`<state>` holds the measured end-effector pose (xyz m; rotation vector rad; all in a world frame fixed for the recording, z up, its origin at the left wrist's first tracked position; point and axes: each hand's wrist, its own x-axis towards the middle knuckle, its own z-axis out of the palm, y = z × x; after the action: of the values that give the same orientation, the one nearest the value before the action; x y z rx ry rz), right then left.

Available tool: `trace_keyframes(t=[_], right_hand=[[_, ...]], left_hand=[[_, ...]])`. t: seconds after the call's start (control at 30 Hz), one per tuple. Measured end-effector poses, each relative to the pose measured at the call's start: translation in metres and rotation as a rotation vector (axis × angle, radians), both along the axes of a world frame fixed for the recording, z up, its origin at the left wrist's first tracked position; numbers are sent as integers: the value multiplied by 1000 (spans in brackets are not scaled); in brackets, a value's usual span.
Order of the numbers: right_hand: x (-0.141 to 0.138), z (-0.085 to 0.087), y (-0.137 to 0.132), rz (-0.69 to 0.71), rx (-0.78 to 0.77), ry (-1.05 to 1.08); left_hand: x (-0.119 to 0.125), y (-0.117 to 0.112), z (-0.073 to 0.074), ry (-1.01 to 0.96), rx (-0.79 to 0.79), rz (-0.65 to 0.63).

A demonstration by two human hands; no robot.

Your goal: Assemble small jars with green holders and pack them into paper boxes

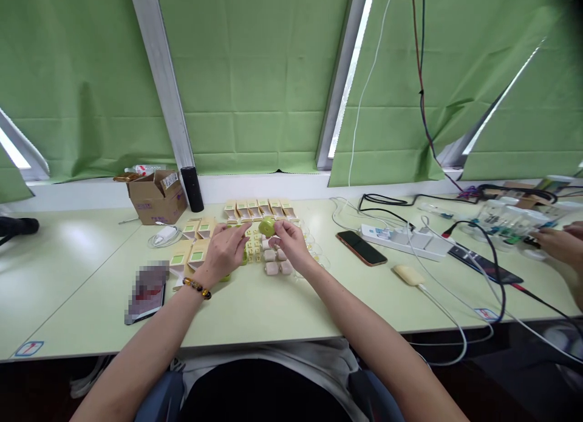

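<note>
a small green round piece (pixel 266 227) is sitting just above the table (pixel 282 313), between the two hands and a little nearer the right one. the right hand (pixel 291 243) is pinching it at its right edge with thumb and fingertips. the left hand (pixel 225 249) is curling its fingers toward the piece's left side, tips just beside it, and i cannot tell whether they are actually gripping it. a beaded bracelet (pixel 197 287) is circling the left wrist. straight behind the piece, a row of small yellow boxes (pixel 258 207) is standing, six as far as i can count. four more boxes of the same kind (pixel 199 254) are lying in a loose group under and beside the left hand. below the piece, a yellow-green tray sheet (pixel 255 250) is lying flat, and four small white blocks (pixel 272 268) are resting at its near edge, just beside the right hand. some clear blister cups (pixel 314 250) are lying to the right of that hand, too faint to count. two phones are lying on the table: a blurred phone (pixel 146 291) near the left forearm and a dark phone (pixel 362 248) off to the right. beyond them, one cardboard box (pixel 157 197), one black cylinder (pixel 192 189) and one white power strip (pixel 405 240) are sitting. at the far right edge, another person's hand (pixel 558 243) is resting on the table.
</note>
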<state>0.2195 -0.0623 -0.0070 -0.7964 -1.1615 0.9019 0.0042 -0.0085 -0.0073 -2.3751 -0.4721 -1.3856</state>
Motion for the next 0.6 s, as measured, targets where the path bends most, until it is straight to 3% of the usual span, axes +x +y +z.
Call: trace_keyframes(t=[0.1,0.3,0.43,0.6], right_hand=[[3,2,-1,152,-134,161],[0,7,-10,179,-263,174],[-6,3,-12,203,-266,87],[-12,-5,-11,265,-218,-9]], left_hand=[[1,-3,1,-13,-18,-18],[5,-8,-1,9,-150,-137],[9,-14,-3,105,-201,-247],[12,-21,0,204,-76,-246]])
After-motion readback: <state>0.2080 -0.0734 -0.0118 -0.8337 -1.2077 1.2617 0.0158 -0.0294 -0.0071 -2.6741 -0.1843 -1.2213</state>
